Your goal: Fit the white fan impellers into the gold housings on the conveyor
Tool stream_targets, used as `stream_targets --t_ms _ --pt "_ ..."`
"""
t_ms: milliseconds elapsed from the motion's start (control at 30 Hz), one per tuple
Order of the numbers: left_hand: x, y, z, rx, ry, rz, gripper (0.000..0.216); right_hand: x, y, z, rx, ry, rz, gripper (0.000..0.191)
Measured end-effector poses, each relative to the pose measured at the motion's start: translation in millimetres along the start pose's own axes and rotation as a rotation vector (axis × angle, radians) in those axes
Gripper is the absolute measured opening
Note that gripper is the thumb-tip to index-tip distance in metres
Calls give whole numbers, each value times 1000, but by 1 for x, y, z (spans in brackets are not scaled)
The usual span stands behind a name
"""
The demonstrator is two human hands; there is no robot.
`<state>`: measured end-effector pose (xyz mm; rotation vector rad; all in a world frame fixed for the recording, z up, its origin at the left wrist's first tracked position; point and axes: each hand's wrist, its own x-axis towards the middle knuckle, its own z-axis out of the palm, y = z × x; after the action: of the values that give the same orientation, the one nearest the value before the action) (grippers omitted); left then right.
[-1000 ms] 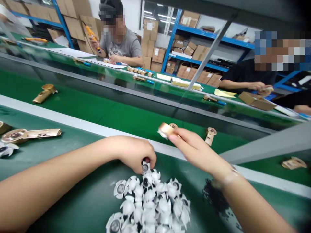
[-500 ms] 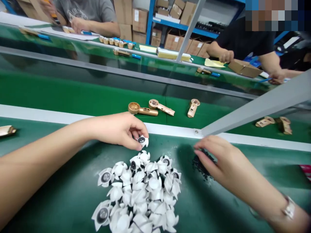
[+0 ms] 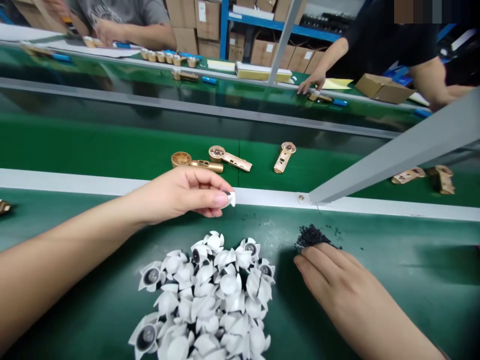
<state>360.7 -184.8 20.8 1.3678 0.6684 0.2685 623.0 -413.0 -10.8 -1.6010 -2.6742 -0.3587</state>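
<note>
1. Head view, left hand: thumb and fingers pinch one white impeller. It's smooth, plastic-looking, with curved blades; partly hidden by the fingers. Held clear of the pile, in front of the pale edge strip.
2. Right hand: fingers bent, tips at the near side of the black bits. Can't tell if it's gripping any; fingertips hidden. Bits are tiny, dark, grainy, in one loose heap plus a few strays. Too many to count.
3. Impeller pile: on the matte green table, between the forearms. Same white bladed shape, overlapping, well over twenty; exact count no go. About five show dark round hubs.
4. Gold housings on the green belt: five, each a round head on a straight handle. Three near centre: bowl-headed one, second just beside it, third apart. Two more right of the grey post.
5. Far bench: two co-workers, about six gold cups in a row, one open cardboard box.
</note>
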Motion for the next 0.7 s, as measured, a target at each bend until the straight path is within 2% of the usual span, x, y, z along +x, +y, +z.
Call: stream_targets --t_ms 33,100,233,300,367,500,700 --pt "-1 1 3 -55 2 -7 21 2 3 1 -27 11 -25 28" --pt "-4 2 8 -142 7 -24 23 11 6 0 34 29 18 23" --pt "-13 1 20 -164 -75 -117 44 50 0 -26 540 122 274 10" --pt "-18 1 28 -126 -121 -147 52 75 -9 -44 756 184 319 12" --pt "-23 2 36 -79 -115 -133 47 96 -16 -57 864 210 300 14" --pt "-29 9 47 26 -49 -34 36 113 -19 -61 886 201 316 15" --pt "-30 8 49 102 54 12 51 106 -15 -50 835 203 374 14"
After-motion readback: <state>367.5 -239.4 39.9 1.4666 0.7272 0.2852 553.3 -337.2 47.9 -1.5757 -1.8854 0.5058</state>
